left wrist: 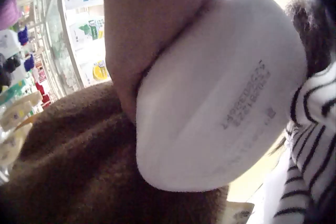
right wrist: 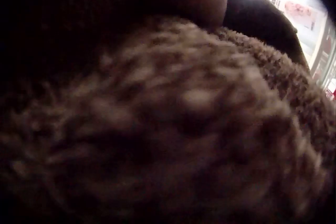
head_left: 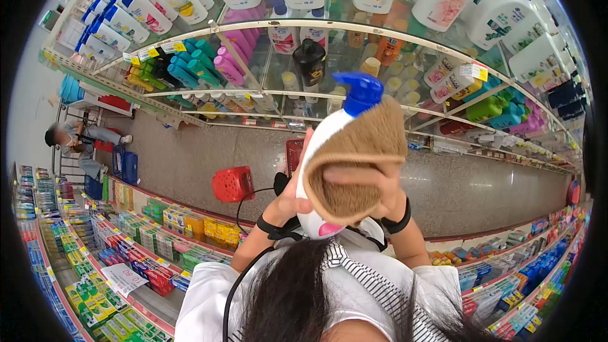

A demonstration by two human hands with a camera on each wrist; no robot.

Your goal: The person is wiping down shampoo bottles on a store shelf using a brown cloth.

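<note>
A white pump bottle with a blue pump head is held upright, tilted a little, in front of the chest. My left hand grips its left side, the thumb across the front. A brown cloth covers the bottle's right side, and my right hand holds it, the fingers partly inside a fold. The left wrist view shows the bottle's white base with printed characters, beside the brown cloth. Blurred brown pile fills most of the right wrist view.
Shelves of bottles stand ahead. Low shelves of boxed goods lie on the near side. A red basket is on the aisle floor; a person sits at the far left, near blue baskets.
</note>
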